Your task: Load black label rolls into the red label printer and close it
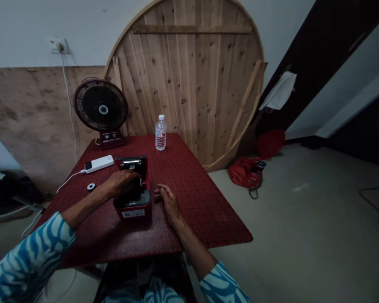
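A small red-and-black printer point(133, 212) stands on the table with its lid point(132, 162) raised. My left hand point(124, 183) reaches into its compartment from the left, fingers curled down over a small black roll point(140, 182). Only the roll's pale ring-shaped end shows past the fingers; the fingertips are hidden. Just right of the printer, my right hand point(168, 201) rests at the tabletop, fingers partly stretched and apart, holding nothing. Another small black roll point(91, 187) with a white ring on its end sits on the table to the left.
On the red patterned table point(205, 210) are a white power bank point(99, 164) with a cable, a water bottle point(161, 133) and a dark fan point(101, 107). Behind it leans a round wooden board point(189, 84). A red bag point(245, 172) lies on the floor at right.
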Demonstrator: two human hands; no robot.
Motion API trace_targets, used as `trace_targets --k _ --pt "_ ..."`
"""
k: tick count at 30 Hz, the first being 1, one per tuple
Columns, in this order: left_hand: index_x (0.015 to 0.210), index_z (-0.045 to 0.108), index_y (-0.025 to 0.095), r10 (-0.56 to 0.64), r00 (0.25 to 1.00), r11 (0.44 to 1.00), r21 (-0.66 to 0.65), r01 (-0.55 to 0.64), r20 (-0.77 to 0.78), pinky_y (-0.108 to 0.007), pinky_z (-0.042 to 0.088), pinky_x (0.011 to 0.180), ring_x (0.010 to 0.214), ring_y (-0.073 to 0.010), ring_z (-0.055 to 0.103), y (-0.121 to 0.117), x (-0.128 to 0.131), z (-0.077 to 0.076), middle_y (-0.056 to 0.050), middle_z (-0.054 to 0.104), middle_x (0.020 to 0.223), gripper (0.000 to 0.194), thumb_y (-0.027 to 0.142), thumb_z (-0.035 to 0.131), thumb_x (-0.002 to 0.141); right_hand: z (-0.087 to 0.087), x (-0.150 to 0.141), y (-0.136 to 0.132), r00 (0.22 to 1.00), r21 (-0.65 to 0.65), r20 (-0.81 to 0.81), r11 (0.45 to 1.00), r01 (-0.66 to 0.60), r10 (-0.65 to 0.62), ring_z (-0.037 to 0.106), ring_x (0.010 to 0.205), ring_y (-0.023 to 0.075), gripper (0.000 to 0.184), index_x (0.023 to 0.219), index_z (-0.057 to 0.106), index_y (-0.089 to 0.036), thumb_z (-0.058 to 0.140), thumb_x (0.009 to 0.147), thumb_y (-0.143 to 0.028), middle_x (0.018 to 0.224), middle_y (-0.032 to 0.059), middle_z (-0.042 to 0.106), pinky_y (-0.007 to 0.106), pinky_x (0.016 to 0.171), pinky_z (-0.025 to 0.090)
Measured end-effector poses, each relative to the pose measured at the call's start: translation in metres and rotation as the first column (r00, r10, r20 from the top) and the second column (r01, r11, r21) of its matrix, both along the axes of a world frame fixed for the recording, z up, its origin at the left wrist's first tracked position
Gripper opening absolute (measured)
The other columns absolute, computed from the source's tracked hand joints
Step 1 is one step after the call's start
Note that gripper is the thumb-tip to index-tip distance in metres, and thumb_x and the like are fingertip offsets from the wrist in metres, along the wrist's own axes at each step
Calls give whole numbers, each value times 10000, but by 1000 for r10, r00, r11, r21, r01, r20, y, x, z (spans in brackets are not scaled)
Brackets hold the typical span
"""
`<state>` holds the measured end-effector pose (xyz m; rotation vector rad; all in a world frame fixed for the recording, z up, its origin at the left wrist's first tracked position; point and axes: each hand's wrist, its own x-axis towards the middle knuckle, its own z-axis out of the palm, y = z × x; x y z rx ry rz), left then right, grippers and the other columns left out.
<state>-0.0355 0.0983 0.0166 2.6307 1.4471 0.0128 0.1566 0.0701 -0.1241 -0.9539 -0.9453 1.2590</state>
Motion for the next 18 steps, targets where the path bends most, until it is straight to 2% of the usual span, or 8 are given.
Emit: trace_targets --k 3,5,7,9,10,13,15,18 --pt "1129 594 220 -9 936 998 61 -13 352 -346 447 913 1037 -225 596 -22 -8 10 -65 637 1143 341 180 549 794 4 2 1 999 -1 1 999 44 -44 619 695 160 343 992 645 -212 595 761 -461 833 34 680 266 585 483" --pt "1144 572 219 20 797 999 -50 12 603 -338 457 907 1019 -211 600 -34 -8 14 -56 642 1131 343 263 583 804 13 5 0 995 14 21 995 96 -97 631 772 179 335 1016 640 -218 585 775 -445 880 41 687 274 610 494" --pt "1142 559 198 109 622 972 -213 96 775 -323 480 859 966 -202 616 -43 -3 13 -59 658 1079 383 321 625 785 30 9 -3 992 84 56 991 109 -114 633 891 198 309 1028 641 -228 596 785 -414 941 43 694 309 723 513" --pt "1131 555 171 196 488 924 -326 198 851 -319 491 815 926 -203 625 -50 7 8 -74 664 1038 413 332 653 763 51 14 -11 995 185 94 983 8 -26 618 1002 203 296 1052 640 -248 619 788 -382 1020 37 694 347 869 490" --pt "1123 560 160 212 451 911 -342 229 867 -323 490 808 922 -206 624 -53 13 5 -82 664 1030 418 329 663 755 62 17 -16 991 225 123 971 -80 53 608 1043 205 301 1069 637 -259 626 791 -374 1063 33 687 358 919 471" --pt "1101 598 158 122 456 953 -233 196 882 -340 471 838 946 -213 603 -57 29 -6 -90 646 1031 392 316 685 754 84 26 -29 942 225 230 928 -296 245 596 1095 229 360 1130 620 -277 635 790 -394 1150 37 665 382 945 471" --pt "1112 620 183 -2 525 988 -79 133 851 -336 454 863 961 -207 582 -58 34 -13 -79 625 1028 364 312 679 777 87 32 -34 924 197 293 930 -309 245 587 1120 250 402 1153 612 -274 648 777 -413 1193 47 648 404 957 471" --pt "1200 597 236 -101 635 995 61 84 766 -299 452 829 924 -186 562 -59 34 -24 -61 585 997 377 332 620 837 80 33 -33 923 203 342 945 -257 177 585 1127 265 417 1141 624 -260 658 764 -435 1194 59 651 418 972 464"
